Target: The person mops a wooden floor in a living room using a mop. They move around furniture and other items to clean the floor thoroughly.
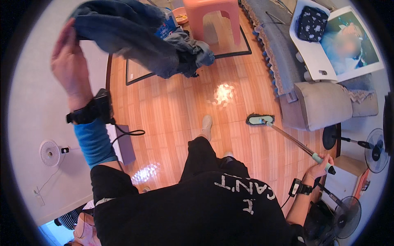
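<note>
My left hand (71, 60) is raised at the upper left, with its fingers at the edge of blue denim jeans (132, 38). The jeans stretch from it toward the middle, and a bunched grey-blue part hangs at their far end; the denim hides my thumb. At the lower right, my right hand (320, 167) grips the upper end of a mop's pole (292, 139). The green mop head (261, 119) with its dark fringe rests on the wood-patterned floor, to the right of my feet. Both wrists wear black straps with small devices.
Ahead stands a pink plastic stool (212, 7) on a dark-edged clear mat (232, 54). A covered sofa (277, 52) lines the right side, with a large portrait (351, 43) behind. Standing fans (376, 150) are at the right. A wall fan (50, 153) and a person (84, 229) are at left.
</note>
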A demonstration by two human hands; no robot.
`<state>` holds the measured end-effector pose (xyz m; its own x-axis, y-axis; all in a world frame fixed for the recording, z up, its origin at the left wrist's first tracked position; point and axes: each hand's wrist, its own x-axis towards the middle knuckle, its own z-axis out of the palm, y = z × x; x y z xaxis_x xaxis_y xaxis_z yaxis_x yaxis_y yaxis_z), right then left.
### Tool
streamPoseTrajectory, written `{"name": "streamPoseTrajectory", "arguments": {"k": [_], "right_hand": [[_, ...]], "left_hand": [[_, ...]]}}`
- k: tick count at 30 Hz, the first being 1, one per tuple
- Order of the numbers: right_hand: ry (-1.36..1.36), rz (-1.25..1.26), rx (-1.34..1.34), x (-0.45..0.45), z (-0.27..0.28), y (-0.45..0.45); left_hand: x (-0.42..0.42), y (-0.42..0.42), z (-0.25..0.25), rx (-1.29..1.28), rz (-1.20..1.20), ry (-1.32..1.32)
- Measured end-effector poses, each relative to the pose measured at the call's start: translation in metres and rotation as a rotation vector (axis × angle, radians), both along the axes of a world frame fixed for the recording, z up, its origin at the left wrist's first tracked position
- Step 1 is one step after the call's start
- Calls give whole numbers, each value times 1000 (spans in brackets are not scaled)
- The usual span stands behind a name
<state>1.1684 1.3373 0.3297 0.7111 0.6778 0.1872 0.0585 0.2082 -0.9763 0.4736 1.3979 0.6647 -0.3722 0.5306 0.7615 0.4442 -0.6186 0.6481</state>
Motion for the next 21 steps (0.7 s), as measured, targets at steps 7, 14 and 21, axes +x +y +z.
{"name": "streamPoseTrajectory", "arguments": {"k": [7, 14, 21], "right_hand": [[46, 10, -153, 36, 7, -73], [205, 136, -198, 28, 7, -129], [58, 168, -215, 2, 7, -172]], "left_hand": [[63, -83, 46, -162, 167, -7], [23, -151, -78, -607, -309, -200], [44, -320, -153, -1054, -507, -80]]}}
